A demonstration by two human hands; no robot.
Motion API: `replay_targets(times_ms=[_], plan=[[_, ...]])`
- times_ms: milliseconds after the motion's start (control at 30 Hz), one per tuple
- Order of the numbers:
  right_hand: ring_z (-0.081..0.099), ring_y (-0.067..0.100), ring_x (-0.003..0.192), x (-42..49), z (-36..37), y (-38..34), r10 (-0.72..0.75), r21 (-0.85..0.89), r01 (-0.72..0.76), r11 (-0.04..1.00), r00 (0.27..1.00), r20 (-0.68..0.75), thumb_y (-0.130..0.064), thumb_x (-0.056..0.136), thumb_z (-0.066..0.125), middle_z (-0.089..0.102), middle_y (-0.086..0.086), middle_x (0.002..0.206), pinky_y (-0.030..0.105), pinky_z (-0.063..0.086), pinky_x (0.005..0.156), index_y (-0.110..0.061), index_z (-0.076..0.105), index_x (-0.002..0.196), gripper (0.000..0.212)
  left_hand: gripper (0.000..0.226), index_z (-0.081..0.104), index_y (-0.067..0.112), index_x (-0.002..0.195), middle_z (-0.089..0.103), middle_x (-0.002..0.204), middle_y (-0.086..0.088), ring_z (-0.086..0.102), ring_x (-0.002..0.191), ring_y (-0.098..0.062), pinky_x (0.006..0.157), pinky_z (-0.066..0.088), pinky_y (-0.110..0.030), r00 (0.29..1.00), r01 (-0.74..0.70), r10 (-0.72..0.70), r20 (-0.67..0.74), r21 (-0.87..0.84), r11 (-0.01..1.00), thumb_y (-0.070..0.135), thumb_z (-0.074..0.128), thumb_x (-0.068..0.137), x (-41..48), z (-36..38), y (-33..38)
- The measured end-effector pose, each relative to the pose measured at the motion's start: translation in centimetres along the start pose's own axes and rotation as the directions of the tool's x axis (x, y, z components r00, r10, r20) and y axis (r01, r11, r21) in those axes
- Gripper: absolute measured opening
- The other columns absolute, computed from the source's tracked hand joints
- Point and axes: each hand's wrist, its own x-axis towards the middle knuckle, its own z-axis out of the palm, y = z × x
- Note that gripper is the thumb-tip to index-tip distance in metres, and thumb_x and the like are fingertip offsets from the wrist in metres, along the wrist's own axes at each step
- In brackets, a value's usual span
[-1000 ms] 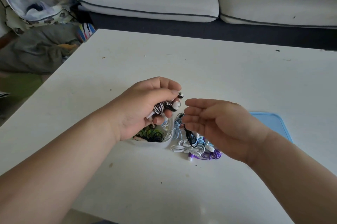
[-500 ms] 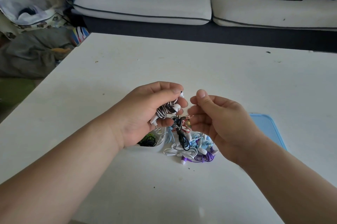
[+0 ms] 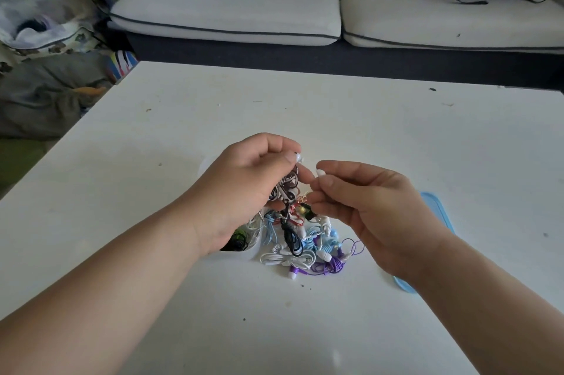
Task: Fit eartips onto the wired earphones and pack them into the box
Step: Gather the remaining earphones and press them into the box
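We see the left hand (image 3: pixel 241 191) raised over the middle of the white table (image 3: pixel 335 118). Its fingers are curled round a coiled, black-and-white striped pair of wired earphones (image 3: pixel 288 184), and one small white earbud (image 3: pixel 299 157) sticks out past the fingertips. Just to its right, the right hand (image 3: pixel 372 210) pinches a tiny white eartip (image 3: pixel 321 172) between thumb and forefinger, with the other fingers loosely bent. Eartip and earbud are close but not touching.

Below the hands, on the table, lies a tangled heap of white, pale-blue, black and purple earphones (image 3: pixel 305 249). A shallow white plastic box (image 3: pixel 238 255) sits at the heap's left, mostly hidden by the left wrist. We make out dark and green cables inside it. A light-blue plastic lid (image 3: pixel 436 216) lies flat to the right, partly under the right forearm. A cream cushioned sofa (image 3: pixel 232 11) stands beyond the table's far edge.
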Motion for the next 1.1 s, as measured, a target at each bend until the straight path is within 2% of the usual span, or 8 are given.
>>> replay_targets(times_ms=[100,167,333,467,600,700,900,1100], plan=[[0.077,0.031,0.081,-0.1,-0.2,-0.2,-0.010,0.036,0.011,0.999,1.000,-0.024,0.006,0.085,0.071,0.076,0.022,0.089,0.030,0.062,0.071,0.006,0.070,0.107,0.022,0.012,0.066,0.025,0.112,0.080,0.096,0.012,0.069,0.098,-0.015,0.070,0.057,-0.024,0.995,-0.096,0.098,-0.009,0.118,0.988,0.023,0.056,0.105,0.1,0.0,0.0],[0.077,0.031,0.082,-0.2,-0.2,-0.4,-0.011,0.062,0.012,0.998,1.000,-0.019,0.004,0.084,0.072,0.076,0.021,0.090,0.030,0.062,0.072,0.005,0.071,0.102,0.019,0.011,0.066,0.025,0.111,0.080,0.097,0.014,0.070,0.095,-0.009,0.071,0.057,-0.020,0.990,-0.142,0.144,-0.003,0.144,0.979,0.021,0.057,0.105,0.1,0.1,0.0],[0.076,0.024,0.080,-0.3,0.2,-0.4,0.030,0.140,-0.039,0.989,0.997,0.066,-0.008,0.084,0.072,0.075,0.019,0.092,0.028,0.062,0.071,0.002,0.074,0.096,0.016,0.013,0.075,0.027,0.106,0.076,0.092,0.006,0.068,0.083,0.000,0.072,0.054,-0.016,0.987,-0.158,0.160,-0.033,0.051,0.986,0.021,0.067,0.099,0.0,0.7,-0.2],[0.073,0.020,0.077,-0.3,0.5,-0.2,0.065,0.212,-0.090,0.973,0.991,0.118,-0.011,0.085,0.069,0.074,0.014,0.088,0.027,0.062,0.072,-0.004,0.075,0.088,0.010,0.013,0.076,0.029,0.105,0.074,0.101,-0.009,0.065,0.088,-0.010,0.082,0.052,-0.035,0.989,-0.144,0.145,-0.037,0.018,0.989,0.023,0.069,0.097,0.0,0.9,-0.2],[0.072,0.017,0.077,-0.2,0.5,-0.1,0.084,0.233,-0.117,0.965,0.985,0.148,-0.008,0.093,0.063,0.073,0.012,0.087,0.026,0.062,0.075,-0.004,0.073,0.090,0.011,0.015,0.076,0.029,0.105,0.075,0.104,-0.009,0.069,0.098,-0.031,0.089,0.058,-0.051,0.987,-0.156,0.156,-0.043,0.017,0.988,0.019,0.069,0.098,0.0,1.0,-0.2],[0.072,0.017,0.077,-0.2,0.6,-0.1,0.094,0.253,-0.130,0.959,0.984,0.151,-0.008,0.093,0.063,0.073,0.012,0.087,0.027,0.063,0.076,-0.005,0.075,0.086,0.014,0.016,0.077,0.028,0.106,0.076,0.104,-0.008,0.068,0.106,-0.033,0.092,0.055,-0.058,0.985,-0.166,0.167,-0.036,0.019,0.986,0.017,0.069,0.098,0.0,0.9,-0.3],[0.073,0.017,0.076,-0.2,0.8,-0.1,0.099,0.268,-0.134,0.954,0.985,0.140,-0.007,0.092,0.063,0.074,0.012,0.087,0.027,0.063,0.077,-0.004,0.075,0.086,0.014,0.020,0.078,0.030,0.108,0.079,0.100,0.001,0.073,0.102,-0.019,0.100,0.058,-0.039,0.977,-0.208,0.209,-0.034,0.050,0.977,0.015,0.070,0.097,0.2,0.8,-0.5],[0.073,0.017,0.077,-0.3,0.7,-0.3,0.070,0.278,-0.108,0.954,0.987,0.144,-0.007,0.092,0.062,0.074,0.012,0.087,0.026,0.063,0.078,-0.003,0.075,0.087,0.014,0.016,0.078,0.030,0.103,0.079,0.097,0.003,0.074,0.100,-0.016,0.099,0.058,-0.038,0.968,-0.233,0.239,-0.077,0.071,0.970,0.018,0.070,0.097,0.4,1.1,-0.6]])
